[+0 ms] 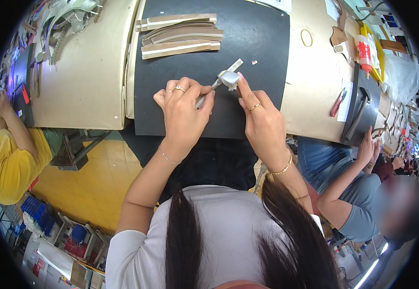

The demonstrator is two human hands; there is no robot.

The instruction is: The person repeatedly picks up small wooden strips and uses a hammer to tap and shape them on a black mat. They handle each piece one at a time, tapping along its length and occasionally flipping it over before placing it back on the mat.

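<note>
My left hand (183, 108) is closed, thumb and fingers pinching a narrow light-grey strip (237, 64) that slants away to the upper right over the black mat. My right hand (263, 118) is closed round a hammer, its index finger stretched along it toward the head. The silver hammer head (229, 79) lies over the middle of the strip and hides part of it. Most of the handle is covered by my fingers. Beyond my left hand, several brown strips with pale bands (183, 36) lie in a loose stack.
The black mat (257, 33) covers the table before me. A rubber band (306, 37) lies to its right. Farther right are red-handled pliers (337, 103), another hammer (361, 108) and a red-and-white bottle (364, 53). Co-workers sit at left, in a yellow shirt (16, 164), and right.
</note>
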